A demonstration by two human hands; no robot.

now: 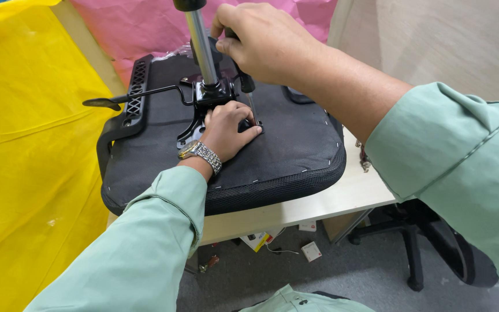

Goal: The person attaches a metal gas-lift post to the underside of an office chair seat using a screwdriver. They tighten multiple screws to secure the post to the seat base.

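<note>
An upturned black office chair seat [295,144] lies on a light wooden table [330,199]. A black metal mechanism plate [206,98] with a chrome gas cylinder [200,43] stands on its underside. My left hand [229,130], with a metal wristwatch, presses on the plate beside the cylinder base. My right hand [261,40] grips the dark handle of a screwdriver [245,81], whose shaft points down at the plate next to my left fingers. A black lever [128,98] sticks out to the left.
Yellow fabric [30,144] covers the left side and pink fabric [145,23] hangs behind. A black armrest [128,110] is at the seat's left edge. A black chair base [411,242] stands on the grey floor at the right, with small boxes [310,250] under the table.
</note>
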